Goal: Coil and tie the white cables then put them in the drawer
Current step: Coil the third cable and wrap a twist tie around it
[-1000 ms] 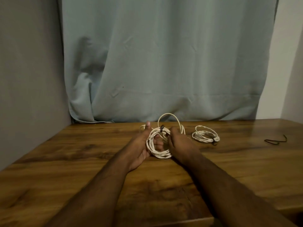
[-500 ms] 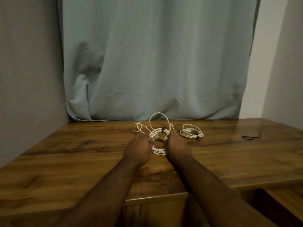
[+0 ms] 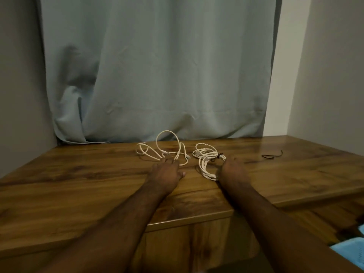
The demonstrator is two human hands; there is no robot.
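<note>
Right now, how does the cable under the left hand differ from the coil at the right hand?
The loose cable sprawls in wide open loops; the tied coil is wound into a tight bundle. The loose cable shows no tie; the tied coil has a dark tie at its far side. The left hand rests fingertips on the loose cable; the right hand holds the tied coil's edge. Both are white and on the wooden table.

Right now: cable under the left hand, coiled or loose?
Loose. The white cable sprawls in open uneven loops on the table, no tie visible; left hand touches it.
</note>
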